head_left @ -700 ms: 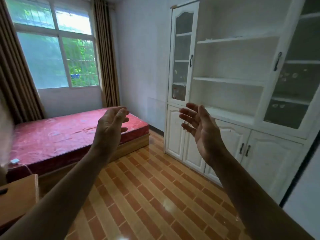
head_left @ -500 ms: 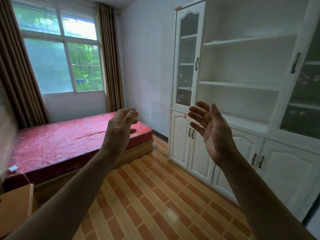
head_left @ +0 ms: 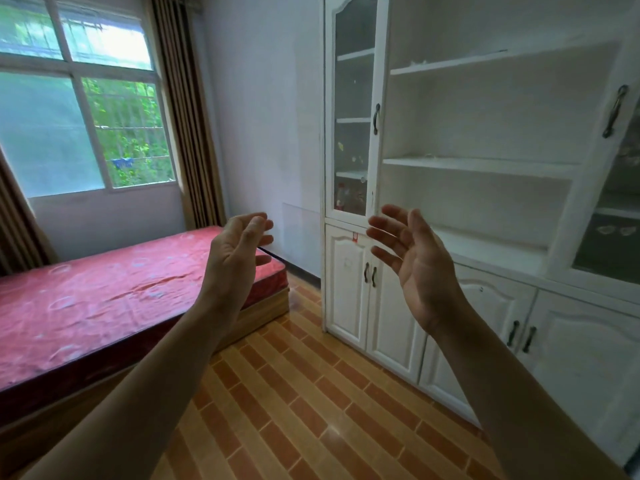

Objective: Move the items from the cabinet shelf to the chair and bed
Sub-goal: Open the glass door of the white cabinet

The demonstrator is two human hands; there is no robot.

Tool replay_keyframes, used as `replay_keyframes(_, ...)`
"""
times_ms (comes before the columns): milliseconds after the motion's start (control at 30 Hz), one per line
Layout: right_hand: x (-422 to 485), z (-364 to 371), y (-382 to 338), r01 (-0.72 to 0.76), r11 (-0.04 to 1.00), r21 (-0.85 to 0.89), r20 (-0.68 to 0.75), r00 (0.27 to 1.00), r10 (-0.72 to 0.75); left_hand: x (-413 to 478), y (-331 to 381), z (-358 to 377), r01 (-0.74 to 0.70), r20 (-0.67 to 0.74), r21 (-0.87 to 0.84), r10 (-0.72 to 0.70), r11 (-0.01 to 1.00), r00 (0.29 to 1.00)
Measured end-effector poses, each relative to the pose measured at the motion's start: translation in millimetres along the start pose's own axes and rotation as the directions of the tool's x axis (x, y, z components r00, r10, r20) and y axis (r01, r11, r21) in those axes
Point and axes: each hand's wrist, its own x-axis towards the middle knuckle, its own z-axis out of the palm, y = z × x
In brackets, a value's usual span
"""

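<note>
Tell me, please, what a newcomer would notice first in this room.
First come two bare hands held up in the middle of the view, the left hand and the right hand, palms facing each other and holding nothing. Behind the left hand lies a bed with a red cover, under the window. On the right stands a tall white cabinet with open shelves.

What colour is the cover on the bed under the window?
Glossy red with faint pale ring shapes on the bed's mattress cover, seen in the head view.
</note>
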Motion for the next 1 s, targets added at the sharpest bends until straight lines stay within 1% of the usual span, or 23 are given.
replay_keyframes(167,60,4,31,0.018,1.0,-0.013,-0.008,1.0,-0.018,61,-48,21,0.0,0.02,-0.041,0.001,0.999,1.0)
replay_keyframes(233,89,7,44,0.044,0.999,-0.013,-0.009,0.999,-0.045,92,-66,28,-0.03,0.032,-0.056,0.032,0.998,0.999)
replay_keyframes(367,147,15,61,0.061,0.998,0.007,-0.057,0.997,-0.06,160,-93,32,-0.056,0.036,-0.112,0.061,0.992,0.997)
replay_keyframes(500,208,19,80,0.076,0.997,-0.009,-0.101,0.992,-0.077,225,-121,43,-0.067,0.083,-0.123,0.077,0.99,0.994)
replay_keyframes(600,249,19,99,0.087,0.996,-0.008,-0.125,0.988,-0.087,268,-141,62,-0.059,0.114,-0.131,0.074,0.99,0.991)
replay_keyframes(700,287,17,116,0.099,0.995,-0.025,-0.129,0.986,-0.101,303,-162,85,-0.021,0.144,-0.163,0.045,0.986,0.989)
replay_keyframes(833,346,1,144,0.131,0.991,-0.039,-0.147,0.98,-0.136,351,-195,120,-0.006,0.178,-0.162,0.036,0.987,0.983)
replay_keyframes(1000,431,-32,183,0.165,0.986,-0.014,-0.168,0.972,-0.165,417,-232,169,-0.027,0.168,-0.126,0.048,0.992,0.985)
